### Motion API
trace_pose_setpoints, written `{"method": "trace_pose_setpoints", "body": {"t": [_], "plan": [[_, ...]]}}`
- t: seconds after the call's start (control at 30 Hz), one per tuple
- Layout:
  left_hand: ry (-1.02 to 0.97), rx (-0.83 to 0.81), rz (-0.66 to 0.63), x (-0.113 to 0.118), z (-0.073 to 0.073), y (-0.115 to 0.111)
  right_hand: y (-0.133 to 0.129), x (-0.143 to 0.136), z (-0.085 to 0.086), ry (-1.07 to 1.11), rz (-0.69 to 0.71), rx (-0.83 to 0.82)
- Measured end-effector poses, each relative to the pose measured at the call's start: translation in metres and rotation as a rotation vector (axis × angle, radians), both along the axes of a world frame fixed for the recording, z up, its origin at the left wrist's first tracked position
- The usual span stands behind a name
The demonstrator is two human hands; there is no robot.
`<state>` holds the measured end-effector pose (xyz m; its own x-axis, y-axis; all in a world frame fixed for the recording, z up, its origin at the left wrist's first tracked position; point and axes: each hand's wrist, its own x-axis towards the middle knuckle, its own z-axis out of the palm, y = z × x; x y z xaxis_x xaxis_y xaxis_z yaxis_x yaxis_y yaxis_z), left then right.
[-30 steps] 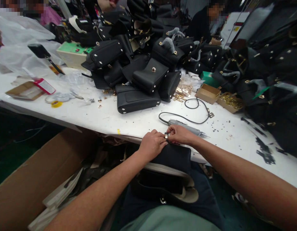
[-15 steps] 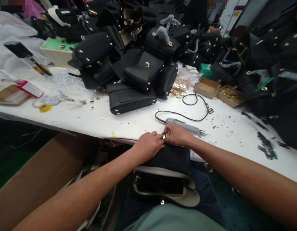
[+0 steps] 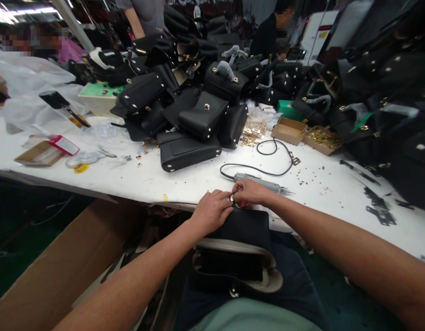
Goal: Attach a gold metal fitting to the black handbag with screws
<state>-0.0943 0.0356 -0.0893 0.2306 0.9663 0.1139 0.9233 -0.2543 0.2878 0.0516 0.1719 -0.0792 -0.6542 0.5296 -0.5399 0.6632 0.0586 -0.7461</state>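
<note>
A black handbag (image 3: 248,226) lies across my lap against the table edge, its pale-lined mouth gaping toward me. At the flap's far edge sits a small shiny metal clasp (image 3: 232,198) between my hands. My left hand (image 3: 212,209) is closed, its fingers pressed together on the flap edge beside the clasp. From the other side my right hand (image 3: 248,192) pinches at the clasp; its fingertips are partly hidden. Just beyond my right hand, a grey electric screwdriver (image 3: 258,182) rests on the table, its tip pointing right. A second metal fitting (image 3: 234,292) shows on the bag's near side.
Black handbags (image 3: 203,117) are heaped along the table's back. Open cardboard boxes (image 3: 290,131) and loose gold fittings lie near the cable (image 3: 257,172). Black metal plates (image 3: 379,209) are at right, a red-labelled bottle (image 3: 65,145) at left. Below left stands a large cardboard sheet (image 3: 70,257).
The view has tilted up slightly, showing more of the background and people there. Both hands stay at the clasp, with only small finger shifts.
</note>
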Motion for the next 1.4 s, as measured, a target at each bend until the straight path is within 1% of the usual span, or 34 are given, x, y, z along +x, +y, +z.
{"method": "trace_pose_setpoints", "body": {"t": [0.1,0.37,0.53,0.63,0.7,0.8,0.9,0.97,1.0,1.07,1.13,1.2,1.27,1.33,1.4], "plan": [[0.005,0.003,0.021,0.003,0.002,-0.001,0.0,-0.002,-0.002,0.011,-0.051,-0.012],[0.028,0.004,0.042,0.007,0.002,-0.002,-0.007,0.004,-0.012,0.018,-0.076,0.153],[0.031,0.006,0.066,0.011,0.005,-0.005,-0.008,0.0,-0.016,0.039,-0.129,0.145],[0.03,0.018,0.092,0.014,0.006,-0.008,-0.011,-0.003,-0.014,0.059,-0.186,0.188],[0.015,0.039,0.108,0.015,0.004,-0.01,-0.016,-0.002,-0.012,0.083,-0.226,0.22],[-0.011,0.081,0.13,0.014,-0.003,-0.009,-0.023,0.004,-0.009,0.143,-0.27,0.239],[-0.031,0.132,0.136,0.009,-0.012,-0.007,-0.022,0.02,-0.005,0.277,-0.257,0.267],[-0.045,0.163,0.136,0.006,-0.018,-0.006,-0.01,0.037,0.001,0.317,-0.248,0.387],[-0.051,0.176,0.136,0.005,-0.02,-0.006,0.001,0.048,0.004,0.29,-0.262,0.48],[-0.061,0.197,0.137,0.002,-0.025,-0.005,0.032,0.072,0.012,0.143,-0.334,0.658],[-0.069,0.216,0.137,-0.001,-0.028,-0.005,0.072,0.099,0.016,-0.063,-0.431,0.755],[-0.078,0.239,0.135,-0.003,-0.03,-0.004,0.112,0.122,0.014,-0.191,-0.501,0.771],[-0.084,0.258,0.135,-0.005,-0.032,-0.003,0.144,0.139,0.006,-0.262,-0.536,0.761],[-0.084,0.269,0.131,-0.007,-0.034,-0.003,0.165,0.148,-0.005,-0.31,-0.547,0.744],[-0.075,0.274,0.126,-0.009,-0.036,-0.003,0.176,0.15,-0.015,-0.334,-0.552,0.732]]}}
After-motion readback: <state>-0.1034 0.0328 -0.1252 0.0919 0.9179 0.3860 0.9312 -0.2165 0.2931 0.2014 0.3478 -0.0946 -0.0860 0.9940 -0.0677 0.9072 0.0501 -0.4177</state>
